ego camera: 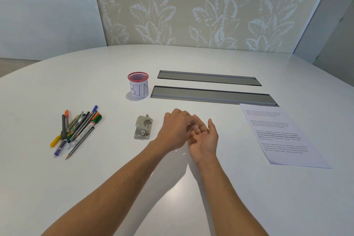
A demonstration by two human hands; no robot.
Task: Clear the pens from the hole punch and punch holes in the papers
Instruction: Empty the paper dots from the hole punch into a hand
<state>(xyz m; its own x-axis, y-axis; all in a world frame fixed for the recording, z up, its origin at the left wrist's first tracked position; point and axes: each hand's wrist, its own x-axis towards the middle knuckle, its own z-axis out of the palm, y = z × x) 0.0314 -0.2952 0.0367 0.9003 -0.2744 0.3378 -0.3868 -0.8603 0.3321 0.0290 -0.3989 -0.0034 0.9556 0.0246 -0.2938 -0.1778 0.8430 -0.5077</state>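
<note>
Grey metal hole punch (143,128) stands clear of the pile of coloured pens (76,130) at nine o'clock, so the empty, loosely curled left hand (175,130) and right hand (205,140) should next fetch the printed white papers (283,136) at three o'clock and square their edge.

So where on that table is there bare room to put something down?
The near table is bare on either side of the forearms. Bare too: the far left beyond the pens, and between the hole punch and the cup marked BIN. It is crowded where both hands meet, beside the papers.
</note>
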